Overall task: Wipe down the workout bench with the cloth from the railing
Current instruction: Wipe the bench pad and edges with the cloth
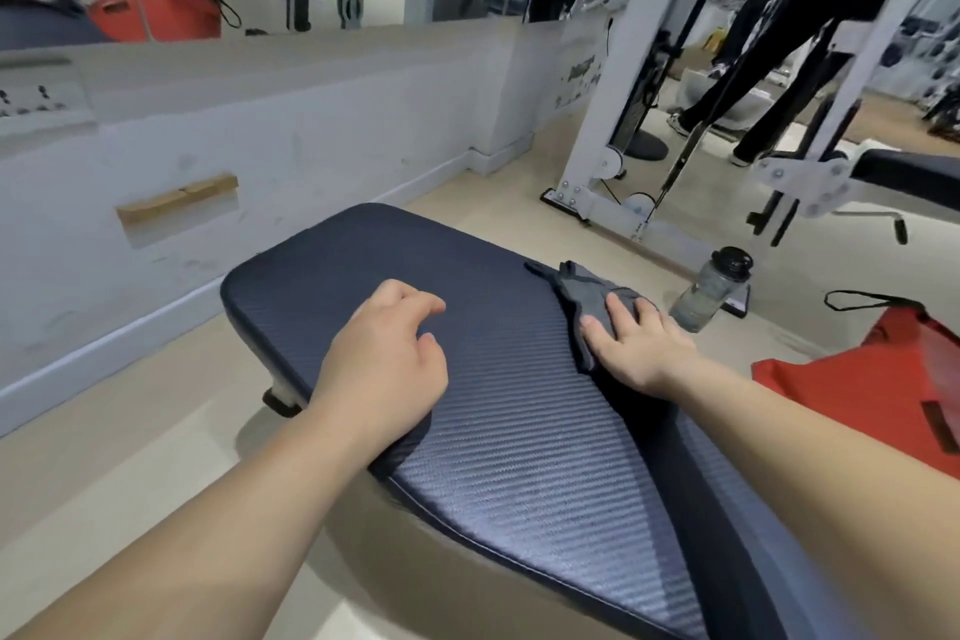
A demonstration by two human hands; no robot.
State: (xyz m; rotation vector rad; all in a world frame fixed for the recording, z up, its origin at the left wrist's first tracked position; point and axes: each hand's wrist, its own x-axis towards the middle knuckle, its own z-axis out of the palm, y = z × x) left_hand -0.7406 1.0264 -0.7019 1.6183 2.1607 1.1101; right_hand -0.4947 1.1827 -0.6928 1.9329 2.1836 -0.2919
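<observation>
The workout bench (pixel 395 250) has a dark blue ribbed pad that runs from the lower right toward the wall. My left hand (pixel 387 353) rests on the pad's left part with fingers loosely curled and nothing in it. A grey cloth (pixel 584 291) lies crumpled on the pad's right edge. My right hand (pixel 636 343) presses flat on the near part of the cloth, fingers spread over it.
A clear water bottle (pixel 709 294) with a black cap stands on the floor right of the bench. A red bag (pixel 878 379) lies at the right. A white cable machine frame (pixel 623 120) stands behind, and a white wall with mirrors runs along the left.
</observation>
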